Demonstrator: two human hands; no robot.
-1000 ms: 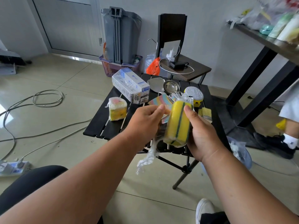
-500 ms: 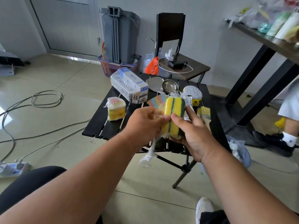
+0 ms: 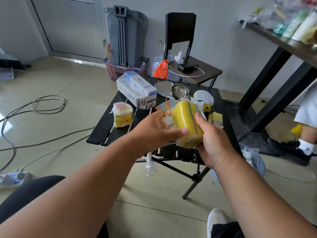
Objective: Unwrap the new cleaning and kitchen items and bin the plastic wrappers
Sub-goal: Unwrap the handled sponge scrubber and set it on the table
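A yellow sponge pack (image 3: 186,122) with a dark stripe sits between both hands above the black slatted table (image 3: 106,133). My right hand (image 3: 214,140) grips its right side, thumb on the front. My left hand (image 3: 154,133) pinches the clear plastic wrapper (image 3: 151,164) at the pack's lower left; a loose tail of wrapper hangs below. On the table lie a wrapped sponge block (image 3: 122,114), a wrapped white box (image 3: 135,90), a striped cloth (image 3: 166,104), a steel ladle (image 3: 179,91), a round scrubber (image 3: 204,97) and a small brush (image 3: 217,118).
A bin (image 3: 255,162) lined with a clear bag stands on the floor right of the table. Behind are a grey folded crate (image 3: 127,35), a purple basket (image 3: 120,70) and a chair with a charger (image 3: 187,67). Cables (image 3: 48,104) cross the floor left. Another person's leg (image 3: 305,134) stands right.
Both hands have turned the sponge pack, so its broad yellow face tilts towards me. My left thumb has slid onto the pack's lower left; the hanging wrapper tail has swung lower.
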